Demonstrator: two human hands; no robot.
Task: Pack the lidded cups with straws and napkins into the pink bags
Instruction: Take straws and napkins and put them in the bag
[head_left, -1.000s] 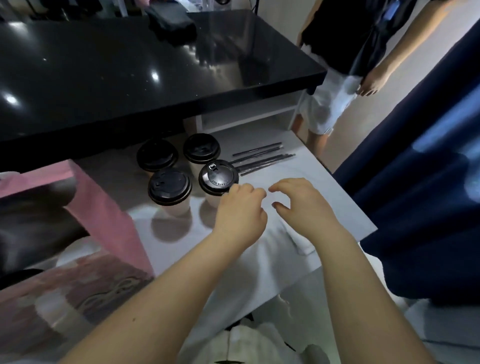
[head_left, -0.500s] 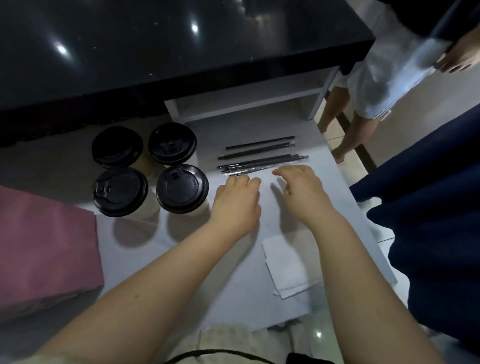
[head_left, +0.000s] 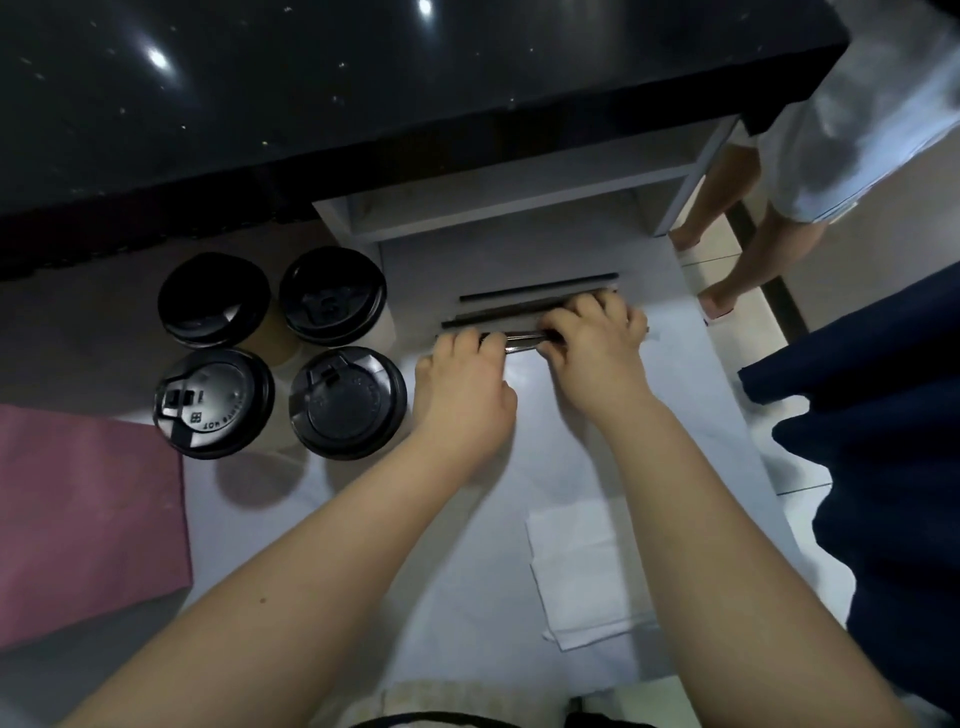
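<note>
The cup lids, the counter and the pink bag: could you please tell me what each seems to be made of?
Cup lids: probably moulded plastic, matte black, with embossed lettering and a sip tab. Counter: polished dark stone or similar, glossy, speckled, mirroring lights. Pink bag: likely paper, matte, lying flat with a crisp edge; hard to confirm.

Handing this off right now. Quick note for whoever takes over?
Left hand: grips the left end of the nearest straws.
Right hand: curled over their right part.
Two more straws lie just behind. Four lidded cups stand to the left, napkins nearer, pink bag far left.
Done: nothing visibly packed.
Left: cups, straws and napkins into the bags.
</note>
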